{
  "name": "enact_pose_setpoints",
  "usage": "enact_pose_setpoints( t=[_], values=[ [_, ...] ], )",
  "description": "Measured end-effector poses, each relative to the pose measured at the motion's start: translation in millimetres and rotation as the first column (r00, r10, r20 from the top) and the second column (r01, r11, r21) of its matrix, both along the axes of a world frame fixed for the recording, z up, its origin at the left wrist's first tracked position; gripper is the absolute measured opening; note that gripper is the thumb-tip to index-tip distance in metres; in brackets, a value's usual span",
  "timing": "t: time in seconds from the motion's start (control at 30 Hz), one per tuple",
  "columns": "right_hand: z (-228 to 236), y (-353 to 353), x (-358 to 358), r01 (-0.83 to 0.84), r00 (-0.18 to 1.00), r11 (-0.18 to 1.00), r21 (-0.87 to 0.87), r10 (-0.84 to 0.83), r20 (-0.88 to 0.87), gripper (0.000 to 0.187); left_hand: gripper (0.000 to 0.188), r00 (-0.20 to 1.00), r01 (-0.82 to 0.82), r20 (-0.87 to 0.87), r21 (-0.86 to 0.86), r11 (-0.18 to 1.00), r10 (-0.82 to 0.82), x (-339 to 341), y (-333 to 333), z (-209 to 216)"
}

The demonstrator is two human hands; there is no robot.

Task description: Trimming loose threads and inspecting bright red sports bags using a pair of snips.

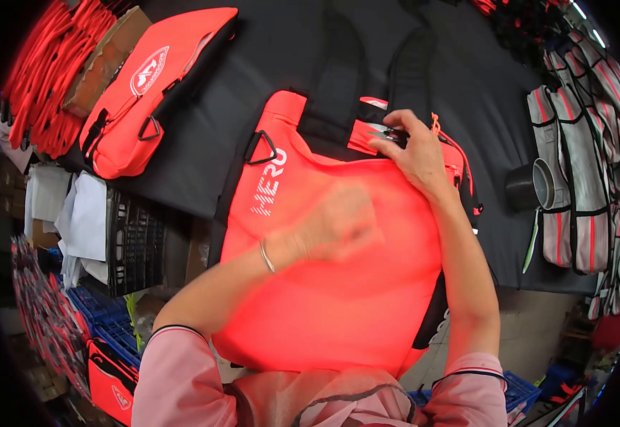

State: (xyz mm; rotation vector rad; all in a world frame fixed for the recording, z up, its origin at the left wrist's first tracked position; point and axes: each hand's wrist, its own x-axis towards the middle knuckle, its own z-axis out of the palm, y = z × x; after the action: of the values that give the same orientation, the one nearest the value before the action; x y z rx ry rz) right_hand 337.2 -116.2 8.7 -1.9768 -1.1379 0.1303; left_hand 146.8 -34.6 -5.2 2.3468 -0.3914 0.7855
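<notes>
A bright orange-red backpack [324, 299] lies before me, its black shoulder straps [411, 60] stretching away over the table. Near its top edge, my right hand [418, 151] is closed around small metal thread snips [388, 134], partly hidden by the fingers. The snips are over a red and grey strip [362, 135] between the straps. My left hand [342, 220], with a bracelet on the wrist, is over the front panel. Motion smears its fingers, and I cannot tell if it touches the fabric. A black triangular ring [266, 149] sits at the bag's upper left.
Another orange-red bag [135, 99] lies at the far left of the black-covered table [274, 50], beside stacked red pieces [50, 78]. A dark cup [537, 185] and grey straps [562, 171] are at the right. A black crate [135, 238] stands below the left edge.
</notes>
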Motion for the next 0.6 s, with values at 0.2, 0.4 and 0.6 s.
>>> enact_pose_setpoints(
  t=[0.2,0.4,0.6],
  values=[
    [-1.8,-8.9,-3.5,0.121,0.956,0.992,0.026,-0.109,-0.274,0.027,0.014,0.936,-0.350,0.010,-0.079,0.933,0.352,-6.5,10.3,48.7],
    [-6.9,-11.7,-22.1,-0.104,0.976,0.987,0.121,0.125,-0.180,0.017,0.068,0.390,-0.792,-0.388,0.322,0.519,0.835,3.9,89.7,52.5],
    [1.9,-19.8,-40.5,-0.215,0.975,0.977,-0.001,0.215,0.059,0.014,0.078,0.360,-0.844,-0.722,0.019,0.536,0.591,-12.5,100.4,72.0]
  ],
)
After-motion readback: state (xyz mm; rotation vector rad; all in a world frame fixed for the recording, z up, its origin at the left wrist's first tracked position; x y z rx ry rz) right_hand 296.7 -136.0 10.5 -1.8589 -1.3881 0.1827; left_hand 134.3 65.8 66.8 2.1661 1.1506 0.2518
